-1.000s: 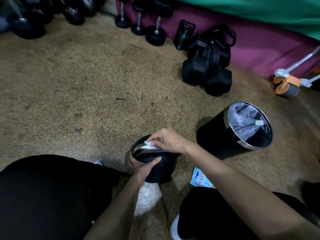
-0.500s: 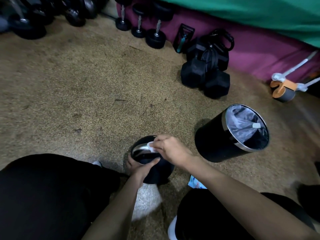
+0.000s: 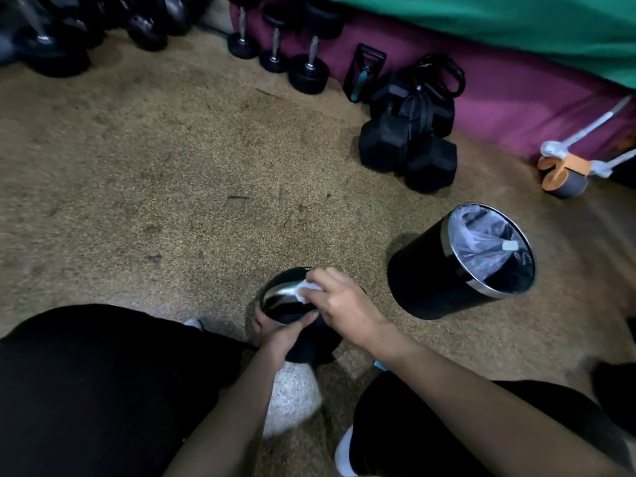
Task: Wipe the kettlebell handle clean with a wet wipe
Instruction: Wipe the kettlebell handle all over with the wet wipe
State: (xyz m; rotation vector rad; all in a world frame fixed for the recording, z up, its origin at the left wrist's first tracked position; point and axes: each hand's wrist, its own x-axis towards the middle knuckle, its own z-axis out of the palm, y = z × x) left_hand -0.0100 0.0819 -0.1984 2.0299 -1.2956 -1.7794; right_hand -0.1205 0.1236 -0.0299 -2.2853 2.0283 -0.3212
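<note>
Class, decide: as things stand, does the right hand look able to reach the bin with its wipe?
Probably yes: the bin stands open beside the right hand, bare floor between, nothing blocking its rim.

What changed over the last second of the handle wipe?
The right hand, pinching the wet wipe on the kettlebell handle, drew slightly back toward the person, and its forearm now hides most of the blue packet. Nothing was taken or released. The left hand kept gripping the kettlebell; the bin stayed put.
</note>
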